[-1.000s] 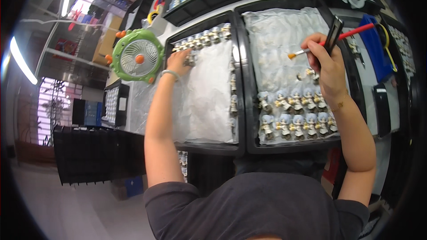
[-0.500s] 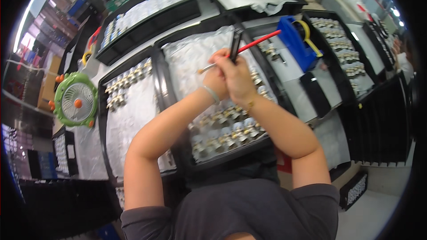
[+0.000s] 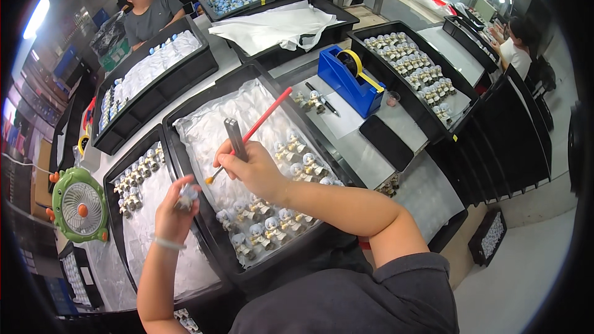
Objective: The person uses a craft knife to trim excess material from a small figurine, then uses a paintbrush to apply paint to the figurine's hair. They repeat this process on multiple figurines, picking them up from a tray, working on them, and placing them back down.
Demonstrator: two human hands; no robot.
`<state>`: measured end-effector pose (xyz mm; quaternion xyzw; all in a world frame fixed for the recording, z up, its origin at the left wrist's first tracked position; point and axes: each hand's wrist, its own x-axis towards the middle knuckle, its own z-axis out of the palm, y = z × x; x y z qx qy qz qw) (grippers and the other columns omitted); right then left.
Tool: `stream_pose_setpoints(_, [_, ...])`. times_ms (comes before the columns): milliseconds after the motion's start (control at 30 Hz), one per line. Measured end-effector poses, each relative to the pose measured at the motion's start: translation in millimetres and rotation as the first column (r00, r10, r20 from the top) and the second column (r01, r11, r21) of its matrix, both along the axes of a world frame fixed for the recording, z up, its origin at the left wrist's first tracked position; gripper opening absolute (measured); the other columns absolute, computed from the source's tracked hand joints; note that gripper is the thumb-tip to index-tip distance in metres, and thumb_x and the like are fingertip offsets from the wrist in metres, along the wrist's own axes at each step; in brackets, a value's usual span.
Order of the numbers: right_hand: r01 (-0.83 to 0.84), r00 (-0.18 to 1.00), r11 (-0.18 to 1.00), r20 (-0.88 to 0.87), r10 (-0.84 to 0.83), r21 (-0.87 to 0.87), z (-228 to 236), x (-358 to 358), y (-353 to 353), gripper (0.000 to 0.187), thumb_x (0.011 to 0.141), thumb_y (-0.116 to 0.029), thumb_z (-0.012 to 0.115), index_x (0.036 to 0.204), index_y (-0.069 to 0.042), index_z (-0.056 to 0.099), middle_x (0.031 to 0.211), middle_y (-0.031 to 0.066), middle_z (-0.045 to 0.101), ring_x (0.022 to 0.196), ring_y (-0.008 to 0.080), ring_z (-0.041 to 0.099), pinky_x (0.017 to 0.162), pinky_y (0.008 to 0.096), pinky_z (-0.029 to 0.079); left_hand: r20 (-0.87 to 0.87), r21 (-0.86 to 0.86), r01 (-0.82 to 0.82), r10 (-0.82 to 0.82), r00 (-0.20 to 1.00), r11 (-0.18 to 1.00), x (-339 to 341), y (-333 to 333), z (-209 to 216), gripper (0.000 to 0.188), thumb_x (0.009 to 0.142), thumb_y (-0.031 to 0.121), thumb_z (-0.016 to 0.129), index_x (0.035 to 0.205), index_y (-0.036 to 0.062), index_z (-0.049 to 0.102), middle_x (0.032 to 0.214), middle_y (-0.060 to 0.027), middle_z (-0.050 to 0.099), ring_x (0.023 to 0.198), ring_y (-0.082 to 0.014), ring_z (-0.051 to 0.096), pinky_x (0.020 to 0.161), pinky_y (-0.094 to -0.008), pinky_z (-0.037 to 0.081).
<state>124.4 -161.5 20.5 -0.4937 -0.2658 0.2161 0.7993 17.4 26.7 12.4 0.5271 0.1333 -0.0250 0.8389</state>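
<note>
Pinching small blue-haired figurine (image 3: pixel 187 195) in left hand (image 3: pixel 172 215), near rims between left tray (image 3: pixel 141 238) and right tray (image 3: pixel 228 102). Gripping red-handled brush (image 3: pixel 267 112) and grey-ended tool (image 3: pixel 234 138) in right hand (image 3: pixel 257 173), above right tray. See white label (image 3: pixel 87 276) on small black tray (image 3: pixel 95 299), too small to read.

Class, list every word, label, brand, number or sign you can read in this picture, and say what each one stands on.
None can be read.
Brush: any print on its red handle is too small to read.
White patch on the small tray at far left: too small and blurred.
Tape dispenser: no readable print.
Phone: dark, no readable text.
</note>
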Motion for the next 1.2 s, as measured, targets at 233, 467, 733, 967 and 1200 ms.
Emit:
stream_pose_setpoints(233, [0.038, 0.994, 0.996, -0.103, -0.047, -0.083, -5.4, -9.5, 13.0, 0.014, 0.079, -0.016, 0.052, 0.071, -0.006, 0.056, 0.058, -0.0035, 0.047, 0.051, 0.0026, 0.039, 0.047, 0.0196, 0.031, 0.262, -0.068, -0.054, 0.07, 0.962, 0.996, -55.8, -12.5, -3.8, 0.067, 0.058, 0.001, 0.062, 0.116, 0.0129, 0.029, 0.113, -0.0152, 0.04, 0.085, -0.0205, 0.05, 0.077, -0.0293, 0.04])
stream_pose_setpoints(467, [0.041, 0.998, 0.988, -0.035, -0.046, -0.152, -10.2, -1.5, 6.9, 0.015, 0.08, -0.016, 0.05, 0.074, -0.004, 0.056, 0.05, -0.0045, 0.04, 0.044, 0.0021, 0.033, 0.042, 0.0168, 0.023, 0.325, -0.107, 0.09, -0.051, 0.944, 0.99, -61.4, -13.6, 8.6, 0.058, 0.068, -0.001, 0.06, 0.111, 0.0198, 0.026, 0.103, -0.0086, 0.038, 0.095, -0.0227, 0.048, 0.078, -0.0338, 0.043])
stream_pose_setpoints(733, [0.008, 1.0, 0.987, 0.002, -0.008, -0.158, -14.3, -0.6, 10.7, 0.015, 0.081, -0.016, 0.049, 0.077, -0.003, 0.055, 0.053, -0.0039, 0.043, 0.047, 0.0017, 0.034, 0.043, 0.0162, 0.024, 0.385, -0.021, 0.204, -0.181, 0.905, 0.979, -71.8, -13.8, 3.9, 0.08, 0.057, -0.01, 0.056, 0.117, 0.0246, 0.016, 0.115, -0.0064, 0.029, 0.107, -0.0269, 0.041, 0.091, -0.0411, 0.037])
stream_pose_setpoints(967, [0.011, 1.0, 0.984, 0.023, -0.007, -0.176, -15.6, -0.9, 9.0, 0.015, 0.082, -0.016, 0.048, 0.078, -0.004, 0.055, 0.054, -0.0039, 0.043, 0.048, 0.0014, 0.035, 0.044, 0.0159, 0.024, 0.436, 0.312, 0.138, -0.271, 0.858, 0.94, -66.3, -15.0, 4.0, 0.078, 0.056, -0.005, 0.057, 0.117, 0.0179, 0.015, 0.111, -0.01, 0.035, 0.103, -0.0255, 0.042, 0.083, -0.0343, 0.038])
stream_pose_setpoints(1200, [-0.013, 0.999, 0.985, 0.041, 0.021, -0.17, -13.8, -2.3, 9.9, 0.016, 0.082, -0.016, 0.048, 0.077, -0.003, 0.055, 0.054, -0.0038, 0.043, 0.048, 0.0015, 0.034, 0.045, 0.016, 0.024, 0.364, 0.899, -0.272, -0.242, 0.899, 0.342, -63.9, -20.0, 6.1, 0.059, 0.051, 0.013, 0.068, 0.104, 0.0048, 0.044, 0.091, -0.0114, 0.044, 0.083, -0.0244, 0.045, 0.073, -0.0325, 0.036])
